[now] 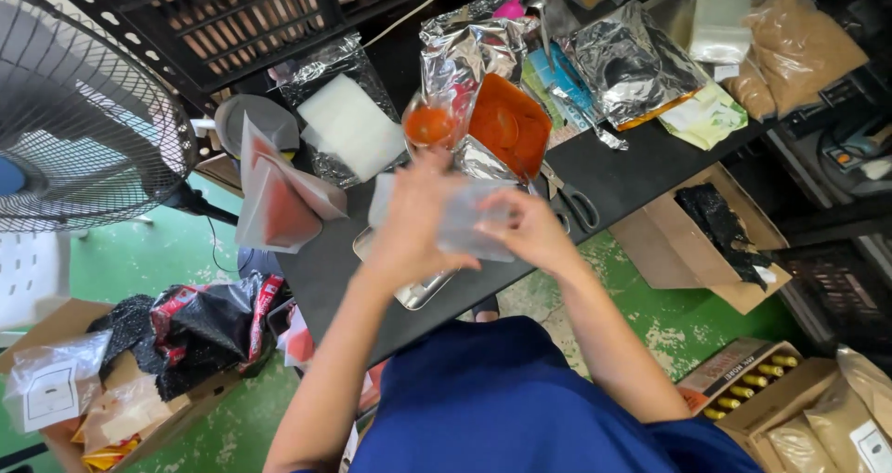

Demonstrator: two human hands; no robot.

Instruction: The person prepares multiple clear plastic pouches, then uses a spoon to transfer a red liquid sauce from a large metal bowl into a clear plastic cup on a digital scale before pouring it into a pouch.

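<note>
Both hands were up over the dark table [632, 171], sharing one clear plastic bag [460, 215]. Left hand [416, 220] had its fingers closed on the bag's left side, thumb pointing twd the right; right hand [531, 231] had its fingers pinched on the bag's right edge. Bag was held in the air, just above a metal tray [413, 292] lying at the near table edge, approx. centre of view.

Behind the hands: an opened foil pouch [465, 50] w/ a round orange-red blob [429, 124] inside clear wrap, and next to it an orange tray-like piece [509, 124] w/ reddish contents. Scissors [574, 199] lay on the table just right of the hands. Further right, a crumpled foil bag [632, 59], a pale green packet [704, 115] and brown powder bags [799, 41]. Left of the hands, a white foam-looking block [351, 124] on foil, a grey round lid [255, 120] and a pale pouch w/ red inside [279, 199], propped at the table corner.

A standing fan [79, 120] filled the left side. Below on the green floor [149, 259]: cardboard boxes, one holding black netting [720, 222], another w/ yellow-capped bottles [748, 380]. Person wore blue clothing [520, 408].
</note>
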